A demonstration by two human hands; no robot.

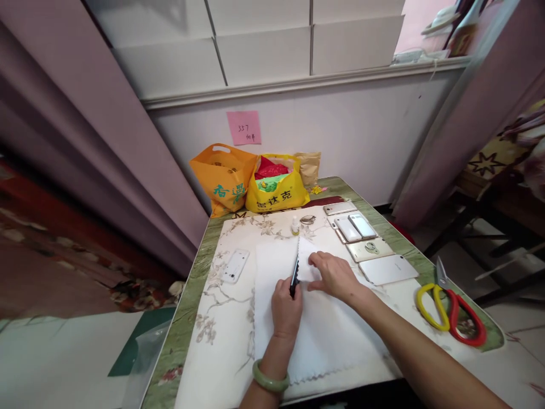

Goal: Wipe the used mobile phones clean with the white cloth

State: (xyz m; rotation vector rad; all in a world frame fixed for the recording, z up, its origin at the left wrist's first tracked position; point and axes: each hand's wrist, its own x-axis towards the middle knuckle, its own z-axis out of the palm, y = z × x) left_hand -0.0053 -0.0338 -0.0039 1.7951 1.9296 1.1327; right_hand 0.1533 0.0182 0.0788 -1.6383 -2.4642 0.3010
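Observation:
My left hand (287,309) is closed around a dark, thin phone (294,276), tilted up and seen nearly edge-on. Under it lies a white cloth (272,258) with zigzag edges, and part of one edge rises beside the phone. My right hand (334,275) is just to the right, its thumb and fingers curved and apart above the cloth. Whether its fingertips touch the cloth is unclear. A small clear bottle (295,226) stands beyond the cloth, with a pair of glasses (307,219) near it.
A white phone (235,266) lies to the left. Several phones, one a white phone (388,269), lie at the right beside red-and-yellow scissors (451,312). An orange bag (223,182) and a filled yellow bag (279,196) stand at the table's back, against the wall.

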